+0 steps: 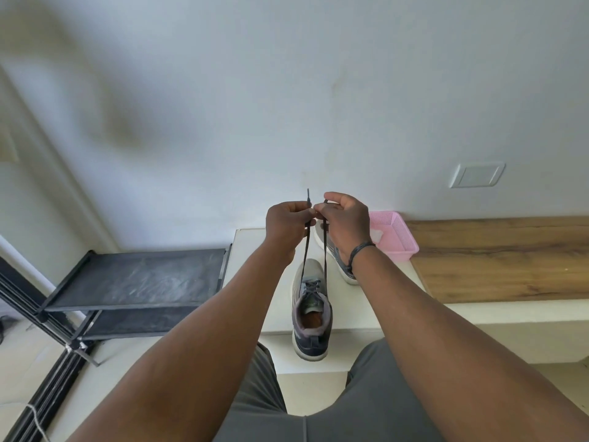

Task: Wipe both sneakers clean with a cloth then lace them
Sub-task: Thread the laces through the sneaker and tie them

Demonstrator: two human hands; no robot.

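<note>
A grey sneaker (310, 314) stands upright on the white ledge (251, 250), heel toward me and hanging slightly over the front edge. Its dark lace (325, 250) runs up in two strands from the upper eyelets. My left hand (285, 226) pinches the left strand, whose tip sticks up above the fingers. My right hand (345, 224) pinches the right strand beside it; both hands are raised well above the shoe and nearly touch. The second sneaker (342, 267) lies on its side behind, mostly hidden by my right wrist.
A pink plastic basket (398, 234) holding something white sits at the back right against the wall. A wooden surface (503, 260) extends to the right. A black metal shoe rack (137, 279) stands at the left. My grey-trousered knees are below.
</note>
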